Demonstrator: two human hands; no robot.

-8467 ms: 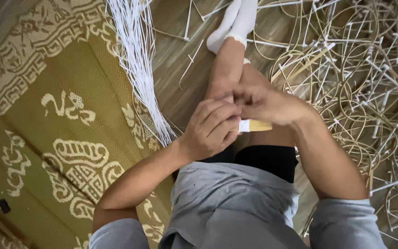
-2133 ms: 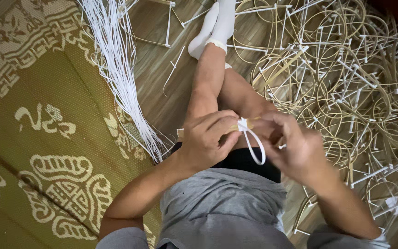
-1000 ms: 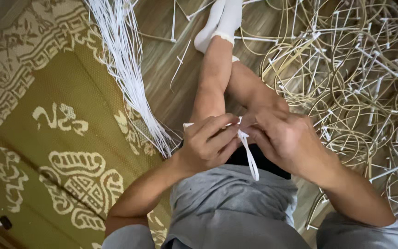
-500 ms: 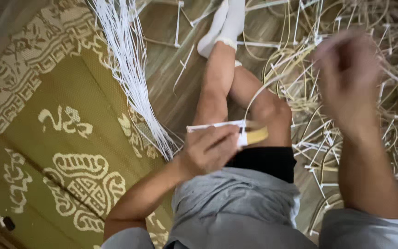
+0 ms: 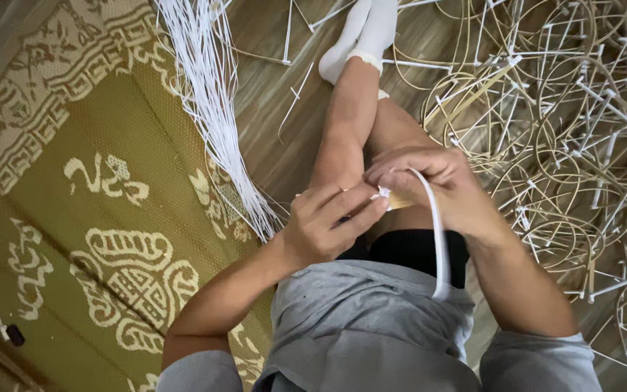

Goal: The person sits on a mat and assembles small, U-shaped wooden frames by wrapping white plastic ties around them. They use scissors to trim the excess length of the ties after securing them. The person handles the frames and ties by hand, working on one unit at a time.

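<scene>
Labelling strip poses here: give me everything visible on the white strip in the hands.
The white strip is a flat, narrow band, plastic-looking and smooth. One end is pinched where the left hand and right hand meet. From there it arches over the right hand and hangs down, its free end lying on the grey shirt. It looks slack and unknotted.

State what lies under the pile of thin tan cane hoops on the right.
Under the pile of thin tan cane hoops only brown wooden floor shows through the gaps, along with short white strip ends tangled in. Anything deeper is covered.
</scene>
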